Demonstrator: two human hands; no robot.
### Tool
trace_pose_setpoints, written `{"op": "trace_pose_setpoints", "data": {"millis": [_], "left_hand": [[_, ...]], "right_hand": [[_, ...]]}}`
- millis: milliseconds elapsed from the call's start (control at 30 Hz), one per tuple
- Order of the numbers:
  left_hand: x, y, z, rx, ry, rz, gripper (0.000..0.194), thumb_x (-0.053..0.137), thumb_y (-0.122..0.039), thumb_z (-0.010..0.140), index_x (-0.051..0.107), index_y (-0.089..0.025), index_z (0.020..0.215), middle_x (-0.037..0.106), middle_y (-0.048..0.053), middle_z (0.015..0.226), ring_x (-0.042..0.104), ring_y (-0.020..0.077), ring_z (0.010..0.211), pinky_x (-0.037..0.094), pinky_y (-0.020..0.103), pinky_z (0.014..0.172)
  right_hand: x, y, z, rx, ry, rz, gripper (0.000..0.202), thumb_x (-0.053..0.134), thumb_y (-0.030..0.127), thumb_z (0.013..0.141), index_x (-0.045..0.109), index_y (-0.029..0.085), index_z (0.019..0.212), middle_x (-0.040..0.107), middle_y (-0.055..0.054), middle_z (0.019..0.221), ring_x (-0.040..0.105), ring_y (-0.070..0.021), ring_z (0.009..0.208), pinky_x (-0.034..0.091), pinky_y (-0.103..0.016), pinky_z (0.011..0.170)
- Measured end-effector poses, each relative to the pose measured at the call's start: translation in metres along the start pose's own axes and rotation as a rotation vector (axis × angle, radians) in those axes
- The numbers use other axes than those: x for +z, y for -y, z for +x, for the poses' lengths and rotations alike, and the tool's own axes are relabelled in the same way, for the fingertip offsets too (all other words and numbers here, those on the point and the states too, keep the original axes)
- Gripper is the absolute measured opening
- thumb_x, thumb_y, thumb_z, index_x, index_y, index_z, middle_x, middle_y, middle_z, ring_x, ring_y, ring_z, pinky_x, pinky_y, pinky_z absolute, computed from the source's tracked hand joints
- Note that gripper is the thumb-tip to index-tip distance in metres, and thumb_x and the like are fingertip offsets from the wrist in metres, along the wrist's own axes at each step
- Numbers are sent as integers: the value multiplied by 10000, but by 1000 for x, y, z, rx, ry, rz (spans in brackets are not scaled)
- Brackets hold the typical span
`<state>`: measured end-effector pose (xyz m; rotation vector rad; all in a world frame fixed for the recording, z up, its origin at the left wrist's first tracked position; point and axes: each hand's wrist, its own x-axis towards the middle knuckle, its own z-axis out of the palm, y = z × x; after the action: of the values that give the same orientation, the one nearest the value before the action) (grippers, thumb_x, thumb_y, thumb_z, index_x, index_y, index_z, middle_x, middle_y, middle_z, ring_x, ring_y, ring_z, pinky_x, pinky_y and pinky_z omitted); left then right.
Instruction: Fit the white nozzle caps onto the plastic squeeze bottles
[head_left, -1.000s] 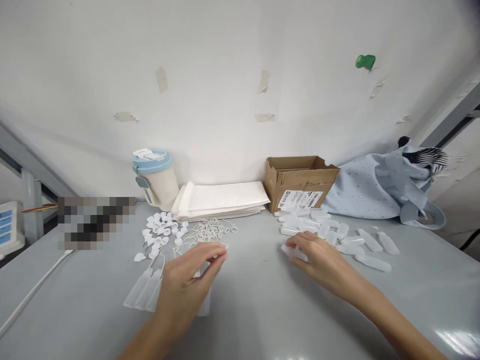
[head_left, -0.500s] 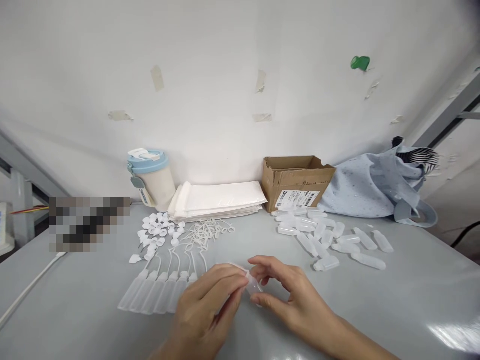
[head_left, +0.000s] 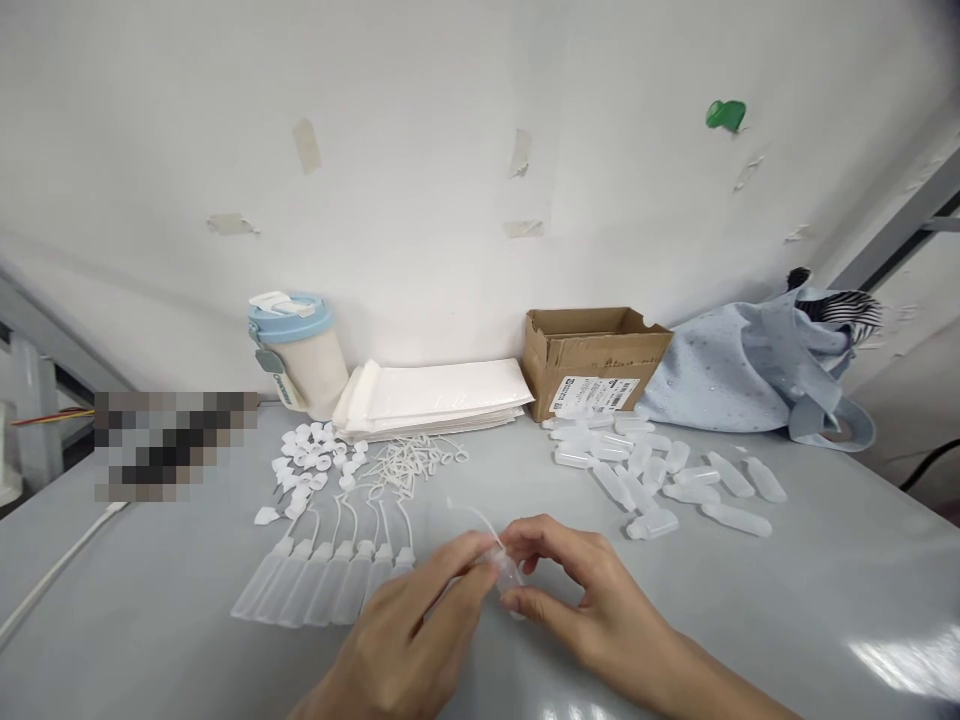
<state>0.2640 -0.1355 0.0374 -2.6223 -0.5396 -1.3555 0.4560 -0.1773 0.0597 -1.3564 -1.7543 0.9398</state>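
White strap (head_left: 482, 517) curves thinly from the translucent bottle (head_left: 508, 575).

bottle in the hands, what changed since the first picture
The right hand carried the small bottle leftward from the loose bottles; the left hand moved right, and both hands now hold it, a white strap curving from its neck end. The box and cup stayed put.
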Motion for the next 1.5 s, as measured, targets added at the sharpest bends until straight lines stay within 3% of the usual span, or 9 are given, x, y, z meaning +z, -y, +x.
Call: {"op": "trace_pose_setpoints", "data": {"millis": [333, 567, 767, 933, 1100, 1267, 1333, 1400, 1500], "left_hand": [[2, -7, 5, -4, -23, -93, 189, 491, 19, 851, 635, -56, 948, 666, 110, 930, 641, 168, 995, 568, 221, 859], [3, -12, 5, -240, -15, -254, 260, 531, 26, 845, 619, -103, 1053, 657, 90, 1020, 648, 148, 953, 574, 213, 824], [2, -12, 4, -235, 21, -248, 284, 528, 42, 845, 619, -101, 1074, 646, 92, 1087, 627, 142, 1022, 533, 209, 910], [0, -10, 9, -141, 50, -234, 239, 499, 26, 851, 622, -71, 1031, 674, 124, 1040, 632, 154, 1031, 543, 220, 902], [-4, -7, 10, 32, 39, -84, 240, 493, 29, 821, 654, -51, 980, 728, 145, 987, 650, 218, 1040, 572, 304, 893], [-15, -6, 16, 200, 192, 94, 262, 428, -28, 898, 665, -59, 1004, 731, 134, 1052, 648, 241, 1076, 573, 320, 891], [-15, -7, 17, 246, 188, 96, 287, 395, -32, 912, 667, -69, 998, 736, 120, 1042, 658, 229, 1057, 570, 312, 890], [-13, -8, 15, 203, 124, 53, 272, 410, -21, 893, 662, -77, 978, 741, 114, 1002, 666, 210, 1029, 567, 299, 886], [-8, -10, 10, -40, 31, -48, 225, 511, 1, 826, 634, -74, 999, 715, 111, 924, 657, 196, 949, 569, 290, 826]], "right_hand": [[-2, 3, 2, 102, -1, 241, 215, 658, 241, 805, 620, 195, 1011, 652, -26, 905, 605, -169, 845, 494, -319, 797], [-4, 8, 2, 145, 5, 315, 233, 680, 353, 797, 616, 203, 964, 666, -28, 876, 618, -180, 834, 506, -335, 790], [-2, 5, 0, 157, 6, 336, 342, 669, 325, 803, 591, 209, 1115, 651, -44, 932, 626, -188, 861, 501, -364, 819], [0, 6, 2, 94, 53, 378, 277, 666, 250, 805, 625, 203, 1075, 691, -37, 879, 629, -186, 837, 501, -348, 789], [1, 7, 3, 116, 5, 404, 223, 690, 301, 796, 663, 200, 993, 687, -33, 869, 620, -179, 820, 500, -331, 781], [1, 5, 4, 196, -24, 498, 227, 736, 355, 755, 680, 194, 906, 691, -26, 828, 627, -176, 799, 502, -322, 779], [1, 5, 5, 217, -22, 567, 241, 746, 361, 747, 673, 197, 908, 696, -22, 822, 638, -171, 792, 507, -315, 769], [1, 4, 6, 235, -19, 627, 262, 758, 358, 737, 662, 198, 921, 701, -24, 841, 649, -169, 804, 506, -308, 769], [1, 1, 6, 241, -15, 691, 270, 760, 346, 741, 644, 195, 932, 704, -33, 879, 663, -170, 834, 499, -300, 780]]}}
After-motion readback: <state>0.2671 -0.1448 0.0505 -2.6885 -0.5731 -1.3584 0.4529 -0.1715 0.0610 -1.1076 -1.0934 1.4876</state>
